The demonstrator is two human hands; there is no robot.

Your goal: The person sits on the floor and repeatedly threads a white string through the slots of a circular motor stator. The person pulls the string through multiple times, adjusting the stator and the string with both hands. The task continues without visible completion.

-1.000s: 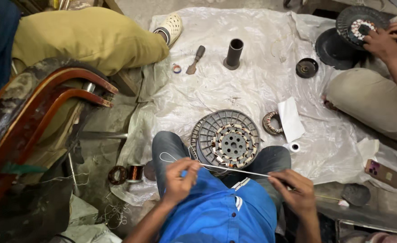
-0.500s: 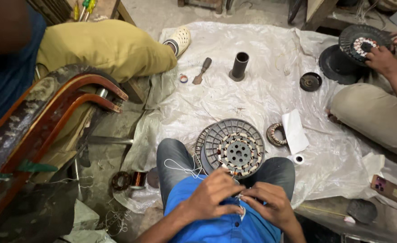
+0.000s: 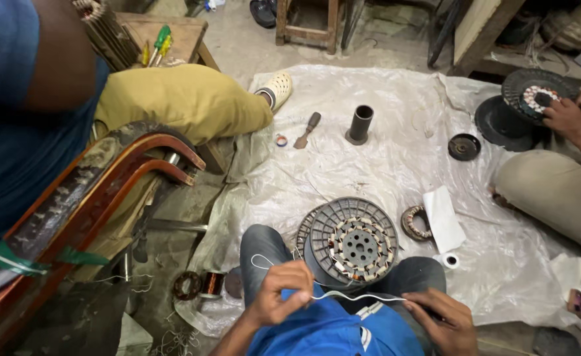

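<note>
- The left hand (image 3: 282, 292) pinches a thin white cord (image 3: 353, 297), fingers clenched on it just above the blue shirt; the right hand (image 3: 445, 321) grasps the far end, so the cord spans between them in front of the grey stator disc (image 3: 353, 242) on the lap.
- Judged: keep the cord taut and level so it does not snag the disc's windings.
- Around: a black tube (image 3: 359, 124), a small winding ring (image 3: 414, 223), white paper (image 3: 443, 219), a copper spool (image 3: 213, 284).
- A co-worker's hand (image 3: 567, 118) works another disc, well apart.
</note>
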